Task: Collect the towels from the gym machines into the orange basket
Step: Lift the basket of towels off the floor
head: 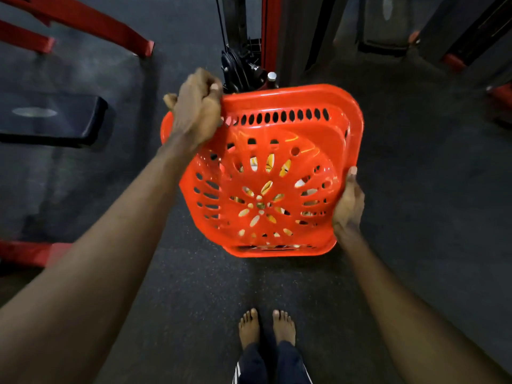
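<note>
The orange basket (299, 134) is turned so that its perforated underside faces me, held above the dark floor in front of my bare feet. My left hand (197, 106) is shut on the basket's far left rim. My right hand (348, 202) grips the right side of its base. Through the holes in the bottom I see bits of white and yellow cloth (270, 163), mostly hidden by the plastic.
A black padded bench (52, 117) with red frame legs (83, 20) stands at the left. A red and black cable machine post (249, 45) rises just beyond the basket. More red machine feet (501, 92) are at the right. Dark rubber floor (194, 300) lies around my feet.
</note>
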`<state>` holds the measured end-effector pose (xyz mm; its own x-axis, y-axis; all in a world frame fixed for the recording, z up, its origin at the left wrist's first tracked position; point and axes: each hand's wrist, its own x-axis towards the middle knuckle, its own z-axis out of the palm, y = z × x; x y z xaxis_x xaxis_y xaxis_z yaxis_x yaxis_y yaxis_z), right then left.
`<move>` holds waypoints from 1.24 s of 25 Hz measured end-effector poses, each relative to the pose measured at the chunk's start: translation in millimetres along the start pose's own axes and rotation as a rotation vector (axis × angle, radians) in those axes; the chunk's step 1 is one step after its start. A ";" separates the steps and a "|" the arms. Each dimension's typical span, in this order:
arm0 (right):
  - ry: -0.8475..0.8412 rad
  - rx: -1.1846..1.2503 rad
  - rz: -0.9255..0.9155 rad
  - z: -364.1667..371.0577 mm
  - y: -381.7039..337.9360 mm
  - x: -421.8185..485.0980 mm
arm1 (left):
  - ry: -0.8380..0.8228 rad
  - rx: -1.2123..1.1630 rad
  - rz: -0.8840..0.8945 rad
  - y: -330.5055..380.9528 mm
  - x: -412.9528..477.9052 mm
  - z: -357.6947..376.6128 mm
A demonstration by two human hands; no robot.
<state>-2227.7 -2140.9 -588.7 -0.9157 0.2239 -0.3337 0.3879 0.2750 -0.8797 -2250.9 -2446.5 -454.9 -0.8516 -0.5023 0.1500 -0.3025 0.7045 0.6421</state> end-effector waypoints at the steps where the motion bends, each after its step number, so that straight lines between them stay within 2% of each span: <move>1: -0.011 -0.015 0.023 -0.2 0.4 0.7 | 0.098 -0.050 -0.062 -9.4 -1.6 3.5; 3: -0.017 -0.034 0.106 -0.1 5.5 3.0 | 0.322 -0.136 -0.366 -55.2 -17.1 20.2; 4: -0.007 -0.032 0.157 -0.2 11.5 7.6 | 0.308 -0.251 -0.597 -82.4 -35.0 32.1; 6: 0.031 -0.028 0.239 -2.2 24.6 17.7 | 0.010 -0.729 -0.945 -123.8 -82.3 63.1; 7: 0.048 -0.042 0.289 -1.2 31.1 23.3 | -0.149 -0.864 -1.007 -137.6 -103.2 80.0; 8: 0.068 -0.053 0.348 -0.4 38.3 29.5 | -0.238 -0.962 -1.027 -144.9 -117.4 94.7; 9: 0.097 -0.049 0.387 2.5 44.9 36.7 | -0.252 -1.024 -1.022 -145.0 -124.8 104.2; 12: 0.117 0.054 0.336 14.0 60.8 55.5 | -0.042 -1.064 -0.990 -139.5 -119.7 116.5; 14: 0.070 0.000 0.283 22.7 62.5 62.2 | -0.093 -1.100 -0.961 -139.7 -107.5 119.3; 17: -0.032 -0.258 0.210 33.1 62.6 64.9 | -0.226 -1.061 -0.871 -142.7 -88.0 130.1; 19: -0.135 -0.343 0.254 36.5 66.8 63.8 | -0.352 -0.890 -0.792 -137.0 -82.1 141.4; 21: -0.267 -0.446 0.228 37.6 74.1 62.5 | -0.475 -0.764 -0.831 -137.6 -85.3 155.4; 23: -0.341 -0.551 0.184 40.4 83.8 63.5 | -0.461 -0.650 -0.801 -145.4 -94.2 164.2; 25: -0.300 -0.605 0.162 41.8 85.1 62.9 | -0.525 -0.397 -0.670 -156.5 -100.8 171.1; 27: -0.205 -0.691 0.154 38.0 86.2 59.1 | -0.589 -0.235 -0.628 -155.3 -112.7 169.1; 29: -0.183 -0.759 0.196 30.3 87.7 54.5 | -0.595 -0.227 -0.617 -151.7 -128.4 168.5; 31: -0.254 -0.764 0.219 26.1 89.6 51.3 | -0.586 -0.259 -0.622 -153.2 -132.5 173.5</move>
<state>-2242.7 -2129.2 -693.4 -0.7719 0.1535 -0.6169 0.4405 0.8289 -0.3449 -2166.0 -2400.9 -703.6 -0.6690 -0.3692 -0.6451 -0.7372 0.2185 0.6394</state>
